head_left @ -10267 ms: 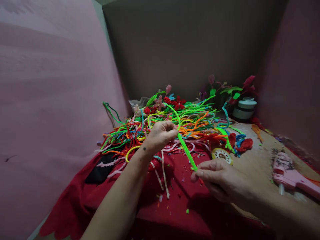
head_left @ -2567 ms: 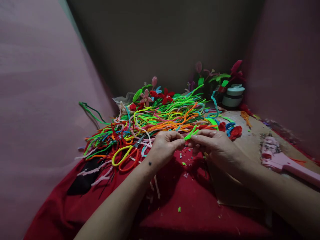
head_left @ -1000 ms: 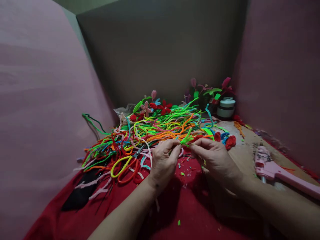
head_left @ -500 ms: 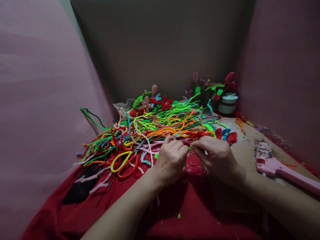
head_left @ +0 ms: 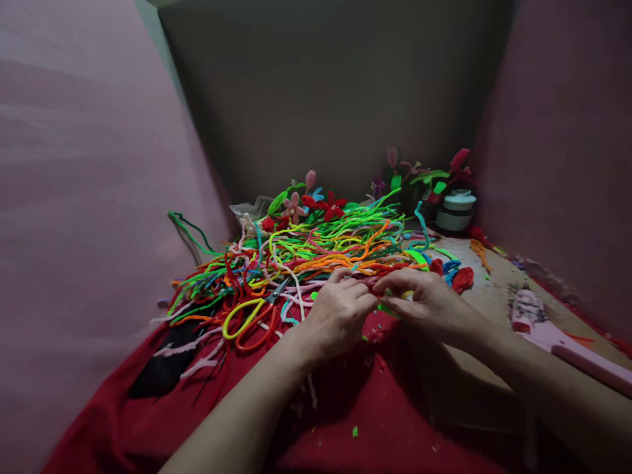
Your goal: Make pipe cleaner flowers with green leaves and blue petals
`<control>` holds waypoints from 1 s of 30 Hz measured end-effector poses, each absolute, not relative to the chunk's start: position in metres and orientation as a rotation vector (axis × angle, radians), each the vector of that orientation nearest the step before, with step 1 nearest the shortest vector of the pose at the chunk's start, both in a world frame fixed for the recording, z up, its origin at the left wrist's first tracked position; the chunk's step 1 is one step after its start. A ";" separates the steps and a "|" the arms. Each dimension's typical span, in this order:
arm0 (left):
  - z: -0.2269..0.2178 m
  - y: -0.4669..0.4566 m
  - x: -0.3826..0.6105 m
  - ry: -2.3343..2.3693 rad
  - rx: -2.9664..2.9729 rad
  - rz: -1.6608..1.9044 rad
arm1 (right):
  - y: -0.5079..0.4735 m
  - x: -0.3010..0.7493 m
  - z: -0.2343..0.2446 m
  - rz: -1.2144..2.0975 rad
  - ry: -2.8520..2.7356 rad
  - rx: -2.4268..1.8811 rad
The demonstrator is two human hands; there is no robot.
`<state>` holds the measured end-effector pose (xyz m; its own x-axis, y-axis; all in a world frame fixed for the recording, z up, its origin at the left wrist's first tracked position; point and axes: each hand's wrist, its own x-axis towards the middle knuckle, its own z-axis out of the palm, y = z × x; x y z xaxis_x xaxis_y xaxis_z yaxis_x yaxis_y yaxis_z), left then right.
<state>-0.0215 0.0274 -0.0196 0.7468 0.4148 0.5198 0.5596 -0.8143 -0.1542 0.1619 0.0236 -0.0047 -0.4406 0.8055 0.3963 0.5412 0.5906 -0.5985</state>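
Observation:
My left hand point(head_left: 340, 313) is closed in a pinch above the red cloth, its fingertips turned away from me. Close beside it, almost touching, my right hand point(head_left: 427, 299) pinches with thumb and bent forefinger. A bit of green pipe cleaner point(head_left: 386, 309) shows at the right fingertips; most of it is hidden. What sits in the left fingers is covered by the hand. Just beyond both hands spreads a heap of coloured pipe cleaners point(head_left: 336, 243). Scissors point(head_left: 254, 319) with yellow and red handles lie left of my left hand.
A pink glue gun point(head_left: 557, 339) rests on the board at right. Behind stand a pale blue lidded jar point(head_left: 455, 210) and pipe-cleaner flowers point(head_left: 332, 205). A black flat object point(head_left: 162, 362) lies at left on the red cloth point(head_left: 345, 421). Walls close in on both sides.
My right hand has shifted slightly and its fingers have opened out a little, showing more green between them. The left hand stays pinched. The whole view has moved slightly.

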 end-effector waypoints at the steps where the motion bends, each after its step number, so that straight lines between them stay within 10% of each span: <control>1: -0.019 0.028 -0.022 -0.762 -2.645 -0.676 | 0.024 0.162 -0.004 0.556 -2.170 -1.079; 14: -0.008 0.020 -0.025 -0.659 -2.588 -0.724 | 0.021 0.160 -0.015 1.993 -1.240 -0.928; 30: -0.004 0.011 -0.003 -2.011 -2.886 -2.341 | 0.005 0.142 -0.017 1.218 -1.472 -0.923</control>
